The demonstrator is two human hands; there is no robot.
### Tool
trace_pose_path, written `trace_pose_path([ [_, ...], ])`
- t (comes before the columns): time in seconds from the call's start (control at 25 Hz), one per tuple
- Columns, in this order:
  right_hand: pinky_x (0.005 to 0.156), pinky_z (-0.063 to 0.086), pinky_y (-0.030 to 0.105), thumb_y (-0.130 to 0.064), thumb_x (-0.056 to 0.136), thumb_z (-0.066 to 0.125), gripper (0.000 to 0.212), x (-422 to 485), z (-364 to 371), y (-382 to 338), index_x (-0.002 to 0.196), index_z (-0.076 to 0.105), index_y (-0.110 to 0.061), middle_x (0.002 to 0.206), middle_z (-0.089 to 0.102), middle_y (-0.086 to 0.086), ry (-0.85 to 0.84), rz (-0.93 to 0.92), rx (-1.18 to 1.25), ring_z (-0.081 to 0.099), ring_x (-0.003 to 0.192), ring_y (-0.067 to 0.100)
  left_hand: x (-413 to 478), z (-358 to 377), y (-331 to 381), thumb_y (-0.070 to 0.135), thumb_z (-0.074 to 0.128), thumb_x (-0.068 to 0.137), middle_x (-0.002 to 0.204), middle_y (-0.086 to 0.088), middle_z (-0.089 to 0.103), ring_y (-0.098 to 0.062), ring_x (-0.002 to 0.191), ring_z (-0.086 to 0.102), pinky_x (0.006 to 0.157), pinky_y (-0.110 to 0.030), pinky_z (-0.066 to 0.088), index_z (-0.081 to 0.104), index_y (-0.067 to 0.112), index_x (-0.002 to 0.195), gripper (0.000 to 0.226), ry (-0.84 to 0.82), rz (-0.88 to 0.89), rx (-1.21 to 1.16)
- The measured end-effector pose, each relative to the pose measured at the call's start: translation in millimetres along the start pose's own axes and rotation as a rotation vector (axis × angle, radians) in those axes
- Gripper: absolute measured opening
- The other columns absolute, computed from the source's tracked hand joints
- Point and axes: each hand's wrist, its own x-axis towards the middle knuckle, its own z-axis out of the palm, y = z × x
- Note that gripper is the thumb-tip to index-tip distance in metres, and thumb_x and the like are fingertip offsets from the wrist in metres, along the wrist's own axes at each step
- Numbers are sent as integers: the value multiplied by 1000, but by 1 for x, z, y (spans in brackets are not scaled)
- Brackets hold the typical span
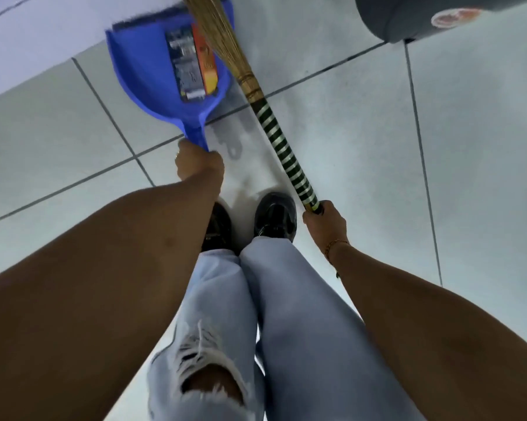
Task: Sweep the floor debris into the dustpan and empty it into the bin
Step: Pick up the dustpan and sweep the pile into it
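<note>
A person stands on a floor (362, 132) of pale grey tiles with dark grout lines, seen from above over both bare forearms. The legs fill the near middle in light blue jeans (286, 314), the left leg ripped open at the knee, and two glossy black shoes (276, 215) sit side by side just past the hems. At the far right corner a dark grey bin (408, 16) cuts into view, a round red-and-white sticker on its side; only part of it shows and its opening is out of sight. At the far left a lighter band runs along the floor's edge. A blue dustpan (144, 65) lies at the far left of centre, its dark-edged lip pointing away and its handle running back toward the person; a printed label, dark with an orange strip, is stuck inside the pan. The left hand (198, 165) is closed around the end of that handle. A broom (282, 147) slants from near right to far centre, its shaft wrapped in green and silver stripes, its straw bristles fanning out beside and partly over the pan's right side. The right hand (324, 223) is clenched around the near end of the shaft, a thin gold bracelet (332, 246) at the wrist. Whether loose debris sits in the pan cannot be told.
</note>
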Motion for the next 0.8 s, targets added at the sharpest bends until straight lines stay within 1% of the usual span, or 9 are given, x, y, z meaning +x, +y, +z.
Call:
trace_pose_path([
  [0.12,83,46,45,-24,83,53,14,-64,-7,10,94,55,-15,95,56,7,25,-68,-99,51,90,30,-62,-50,-44,10,55,81,123,-17,57,-36,112,55,96,-42,47,46,4,119,39,-59,-98,71],
  [0.2,70,40,34,-18,81,53,4,-115,-10,7,78,51,-16,90,50,9,15,-161,-134,44,80,24,-106,-91,-72,10,56,82,123,-19,56,-38,111,55,95,-43,47,44,1,119,40,-73,-186,29],
  [0.24,67,36,31,-14,82,53,8,-136,-10,4,75,50,-16,89,50,10,1,-191,-130,41,77,22,-124,-106,-85,11,57,82,124,-19,55,-38,112,55,96,-44,47,42,0,121,43,-73,-234,-12],
  [0.28,67,35,29,-12,84,52,6,-157,-10,-1,79,55,-14,91,54,15,-16,-200,-121,42,76,22,-139,-121,-95,11,56,82,126,-20,53,-38,113,54,96,-45,46,39,-1,123,46,-70,-282,-60],
  [0.36,71,43,31,-10,89,48,22,-190,-6,-10,106,62,-9,106,63,17,-24,-234,-91,51,82,24,-160,-143,-111,9,55,82,130,-19,49,-37,115,52,98,-45,45,31,-1,130,55,-71,-383,-190],
  [0.48,92,51,40,-14,93,45,47,-241,14,-21,139,44,-25,121,63,12,-32,-325,-92,60,106,32,-175,-178,-143,9,52,86,132,-15,45,-34,115,50,93,-37,40,21,3,137,60,-75,-471,-345],
  [0.56,92,50,40,-29,94,48,44,-269,38,-23,137,44,-27,119,65,10,24,-377,-161,61,109,33,-179,-199,-180,6,51,86,129,-16,48,-34,111,52,83,-36,40,24,6,136,56,-62,-411,-374],
  [0.64,90,48,39,-45,94,47,44,-293,71,-23,128,51,-18,115,66,14,93,-372,-210,61,109,35,-177,-222,-229,1,49,83,122,-18,54,-36,106,54,80,-37,42,32,11,133,54,-50,-302,-397],
  [0.8,89,50,40,-31,92,53,38,-352,181,-17,116,58,-2,115,64,20,199,-443,-286,61,107,37,-159,-281,-356,-4,51,79,120,-19,54,-38,109,53,87,-40,44,37,3,123,46,19,-194,-410],
])
